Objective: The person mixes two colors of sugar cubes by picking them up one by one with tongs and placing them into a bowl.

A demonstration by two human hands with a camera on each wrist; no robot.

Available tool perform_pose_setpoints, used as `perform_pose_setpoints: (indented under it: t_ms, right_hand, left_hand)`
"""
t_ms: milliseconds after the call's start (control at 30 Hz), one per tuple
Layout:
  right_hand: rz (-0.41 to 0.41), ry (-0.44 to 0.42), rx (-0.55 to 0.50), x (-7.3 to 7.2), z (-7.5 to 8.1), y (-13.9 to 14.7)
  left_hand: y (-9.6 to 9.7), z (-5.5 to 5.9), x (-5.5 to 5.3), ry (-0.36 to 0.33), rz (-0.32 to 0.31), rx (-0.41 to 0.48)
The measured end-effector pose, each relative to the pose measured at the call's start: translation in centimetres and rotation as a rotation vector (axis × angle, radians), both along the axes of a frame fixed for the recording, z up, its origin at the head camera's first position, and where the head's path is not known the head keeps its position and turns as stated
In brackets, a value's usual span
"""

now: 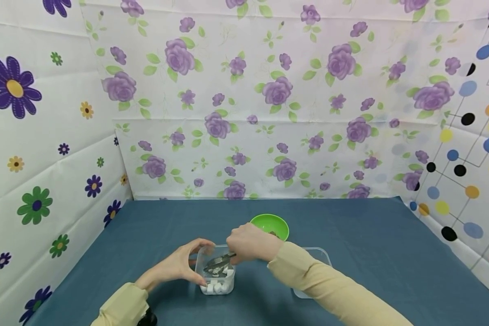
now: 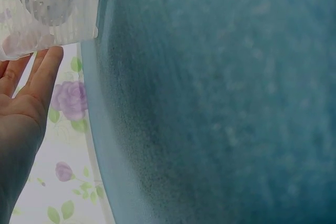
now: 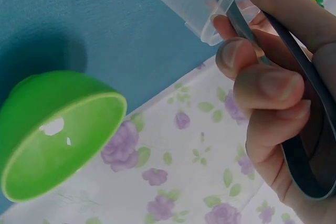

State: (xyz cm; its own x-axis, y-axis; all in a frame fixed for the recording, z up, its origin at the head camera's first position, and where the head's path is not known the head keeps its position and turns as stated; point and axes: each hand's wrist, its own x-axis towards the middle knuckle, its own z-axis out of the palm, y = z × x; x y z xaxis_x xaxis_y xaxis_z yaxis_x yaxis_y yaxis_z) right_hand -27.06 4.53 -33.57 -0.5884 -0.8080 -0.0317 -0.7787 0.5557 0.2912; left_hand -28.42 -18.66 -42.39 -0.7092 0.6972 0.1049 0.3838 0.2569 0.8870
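A clear plastic container (image 1: 203, 267) with several small white pieces (image 1: 215, 287) stands on the blue cloth. My left hand (image 1: 178, 264) grips it from the left, thumb at the near side and fingers at the far side; in the left wrist view the fingertips (image 2: 51, 59) lie against its wall. With curled fingers my right hand (image 1: 250, 242) holds metal tongs (image 1: 220, 261), their perforated head down inside the container among the white pieces. In the right wrist view the bent end of the tongs (image 3: 303, 177) passes through the palm. The tips' hold on a piece is hidden.
A green bowl (image 1: 265, 222) with a little brownish stuff in it stands just beyond the right hand. Another clear plastic container (image 1: 321, 252) lies to the right, partly covered by the right forearm. Flower-patterned sheets (image 1: 228, 90) rise behind the blue table cloth (image 1: 371, 244).
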Motion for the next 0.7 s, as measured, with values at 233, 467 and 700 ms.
perform_pose_setpoints:
  t_ms: [233, 467, 700]
  right_hand:
    - [0.043, -0.100, -0.130, -0.2, -0.2, 1.6]
    - [0.041, -0.232, -0.261, -0.2, -0.2, 3.5]
    - [0.008, -0.302, -0.339, -0.1, -0.4, 4.7]
  left_hand:
    - [0.0, -0.1, 0.0, 0.003, 0.010, -0.005]
    - [0.0, 0.0, 0.2, 0.006, 0.023, -0.013]
    - [0.1, 0.1, 0.3, 0.000, 0.022, -0.008]
